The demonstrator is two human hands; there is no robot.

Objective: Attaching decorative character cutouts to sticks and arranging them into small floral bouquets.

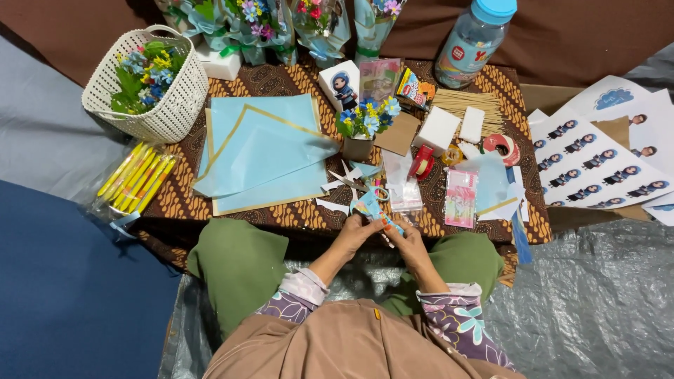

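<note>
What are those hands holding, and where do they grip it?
Both hands, left and right, hold a small light-blue paper cutout by its lower end, fingers pinching it from either side. What else they grip, such as a stick, cannot be told.

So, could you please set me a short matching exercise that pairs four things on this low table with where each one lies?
Things:
1. white woven plastic basket of flowers
2. clear plastic bottle with a blue cap
3. yellow sticks in a clear bag
4. sheets of printed figure stickers

Places:
A. far right
B. front left edge
C. back right
D. back left corner

Pairs: 1-D, 2-C, 3-B, 4-A
</note>
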